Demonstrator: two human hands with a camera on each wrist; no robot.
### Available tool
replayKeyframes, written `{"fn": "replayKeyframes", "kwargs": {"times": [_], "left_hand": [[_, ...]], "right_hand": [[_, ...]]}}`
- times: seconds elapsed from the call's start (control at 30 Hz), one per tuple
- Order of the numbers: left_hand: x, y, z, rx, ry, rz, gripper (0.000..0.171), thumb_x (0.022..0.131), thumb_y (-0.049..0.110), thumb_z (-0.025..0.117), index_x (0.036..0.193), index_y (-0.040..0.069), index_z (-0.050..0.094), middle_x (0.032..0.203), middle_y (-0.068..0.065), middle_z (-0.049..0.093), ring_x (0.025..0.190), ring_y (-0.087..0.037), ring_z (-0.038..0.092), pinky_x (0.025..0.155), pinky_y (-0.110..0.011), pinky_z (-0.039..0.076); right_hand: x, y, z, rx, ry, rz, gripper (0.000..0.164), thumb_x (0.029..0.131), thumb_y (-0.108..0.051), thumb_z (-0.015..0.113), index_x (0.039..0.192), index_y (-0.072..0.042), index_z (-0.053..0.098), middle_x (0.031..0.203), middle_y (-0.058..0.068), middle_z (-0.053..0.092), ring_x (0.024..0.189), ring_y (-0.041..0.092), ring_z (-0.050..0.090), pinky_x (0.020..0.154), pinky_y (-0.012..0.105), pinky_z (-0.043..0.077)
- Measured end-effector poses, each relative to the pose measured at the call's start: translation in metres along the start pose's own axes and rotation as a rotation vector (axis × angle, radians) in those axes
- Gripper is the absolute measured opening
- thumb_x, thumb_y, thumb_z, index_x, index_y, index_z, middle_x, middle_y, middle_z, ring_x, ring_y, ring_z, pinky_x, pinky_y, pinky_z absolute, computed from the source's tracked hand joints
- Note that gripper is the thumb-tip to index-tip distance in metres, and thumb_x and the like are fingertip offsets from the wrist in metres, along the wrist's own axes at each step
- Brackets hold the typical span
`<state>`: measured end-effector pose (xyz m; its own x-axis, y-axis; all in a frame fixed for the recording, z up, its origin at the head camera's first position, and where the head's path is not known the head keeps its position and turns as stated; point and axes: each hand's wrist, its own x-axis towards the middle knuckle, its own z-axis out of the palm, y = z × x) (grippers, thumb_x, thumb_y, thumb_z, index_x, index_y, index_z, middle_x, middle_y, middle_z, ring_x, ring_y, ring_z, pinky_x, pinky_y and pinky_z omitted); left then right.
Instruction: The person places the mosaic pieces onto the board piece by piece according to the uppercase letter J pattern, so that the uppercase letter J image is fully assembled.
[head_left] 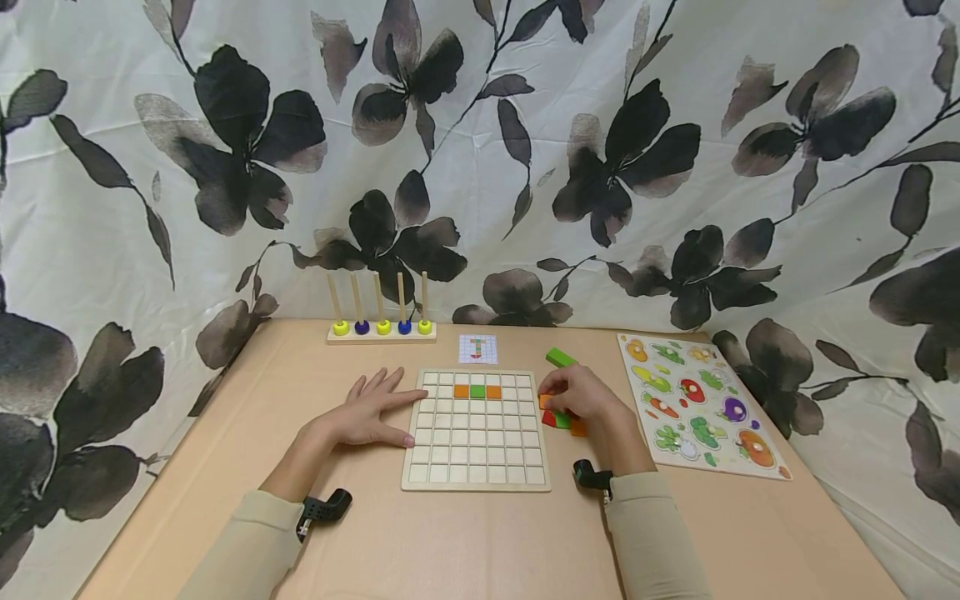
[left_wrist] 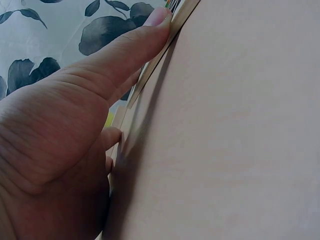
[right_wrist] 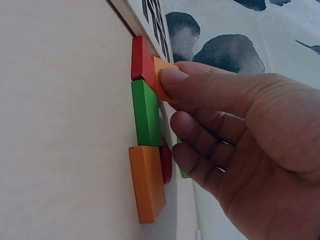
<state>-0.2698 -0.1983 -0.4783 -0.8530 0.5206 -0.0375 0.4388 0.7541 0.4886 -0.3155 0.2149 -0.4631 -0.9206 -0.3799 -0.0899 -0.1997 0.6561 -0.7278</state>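
A square wooden grid board lies on the table, with an orange, a green and an orange tile side by side in an upper row. My left hand is spread at the board's left side, its thumb and index fingertip at the rim. Beside the right rim, my right hand pinches an orange tile between thumb and fingers. Just by it in the right wrist view are a red tile, a green tile and another orange tile. A green tile shows beyond the right hand.
A small pattern card lies behind the board. At the back left stands a peg rack with yellow and blue beads. A vegetable picture puzzle board lies to the right. Floral cloth hangs behind the table.
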Motion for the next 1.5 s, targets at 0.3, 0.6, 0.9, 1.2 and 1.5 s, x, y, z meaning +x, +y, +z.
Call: {"fn": "replayKeyframes", "kwargs": {"times": [0.3, 0.6, 0.9, 1.2, 1.5], "left_hand": [[-0.002, 0.002, 0.0, -0.005, 0.0, -0.003, 0.082, 0.071, 0.066, 0.071, 0.143, 0.039, 0.043, 0.16, -0.017, 0.009, 0.145, -0.042, -0.002, 0.11, -0.064, -0.006], [-0.002, 0.003, 0.0, -0.003, -0.004, -0.009, 0.083, 0.071, 0.067, 0.071, 0.144, 0.039, 0.043, 0.16, -0.016, 0.009, 0.145, -0.041, -0.002, 0.111, -0.063, -0.006], [0.0, 0.001, 0.001, -0.002, 0.001, -0.007, 0.083, 0.07, 0.067, 0.071, 0.143, 0.039, 0.043, 0.16, -0.017, 0.009, 0.145, -0.043, -0.002, 0.11, -0.065, -0.006], [0.0, 0.0, 0.001, 0.01, 0.007, -0.004, 0.083, 0.07, 0.068, 0.071, 0.143, 0.039, 0.043, 0.16, -0.016, 0.011, 0.145, -0.042, -0.002, 0.11, -0.064, -0.006], [0.0, 0.001, 0.0, 0.004, 0.003, -0.007, 0.083, 0.07, 0.067, 0.071, 0.143, 0.039, 0.043, 0.16, -0.016, 0.01, 0.145, -0.042, -0.002, 0.11, -0.064, -0.006]], "right_hand": [[-0.003, -0.002, 0.0, 0.042, 0.037, 0.021, 0.011, 0.084, -0.002, 0.071, 0.093, -0.009, 0.073, 0.068, 0.01, 0.062, 0.053, 0.026, 0.055, 0.047, 0.03, 0.045], [-0.005, -0.006, -0.008, 0.04, 0.102, -0.025, 0.014, 0.085, -0.009, 0.072, 0.099, -0.009, 0.075, 0.085, 0.002, 0.067, 0.075, 0.025, 0.057, 0.065, 0.033, 0.051], [-0.002, -0.01, -0.008, 0.054, 0.132, -0.067, 0.016, 0.084, -0.01, 0.074, 0.1, -0.009, 0.075, 0.089, 0.0, 0.068, 0.084, 0.022, 0.057, 0.074, 0.032, 0.051], [-0.001, -0.015, -0.004, 0.088, 0.135, -0.121, 0.021, 0.082, -0.005, 0.075, 0.102, -0.01, 0.074, 0.089, 0.004, 0.066, 0.083, 0.022, 0.058, 0.076, 0.031, 0.052], [-0.002, -0.028, 0.002, 0.106, 0.146, -0.091, 0.022, 0.082, -0.005, 0.074, 0.102, -0.013, 0.073, 0.092, 0.004, 0.067, 0.084, 0.023, 0.059, 0.075, 0.033, 0.052]]}}
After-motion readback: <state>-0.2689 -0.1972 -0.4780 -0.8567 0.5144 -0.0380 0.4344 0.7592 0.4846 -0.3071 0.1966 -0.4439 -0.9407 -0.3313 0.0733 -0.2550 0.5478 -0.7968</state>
